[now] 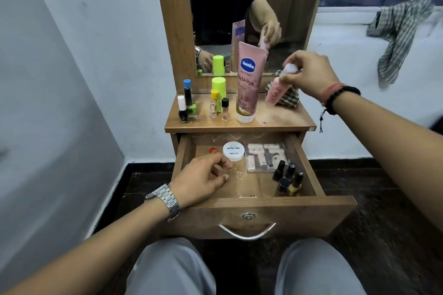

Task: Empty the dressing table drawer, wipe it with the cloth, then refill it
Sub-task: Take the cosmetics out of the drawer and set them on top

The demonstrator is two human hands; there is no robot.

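The drawer (263,206) of the dressing table is pulled open. Inside lie a white round jar (233,151), a clear flat pack (262,157) and several dark nail polish bottles (287,178). My left hand (201,178) is down in the drawer's left part, fingers curled round a slim red-capped stick (212,150). My right hand (309,74) grips a small pink bottle (275,92) by its cap, tilted just above a checked cloth (287,100) bunched on the table top (282,117).
On the table top stand a pink Vaseline tube (249,84), a green-capped stick (218,85), and several small bottles (189,105) at the left. The mirror (239,7) rises behind. Another checked cloth (402,31) hangs at the window sill on the right. My knees (172,268) are below the drawer.
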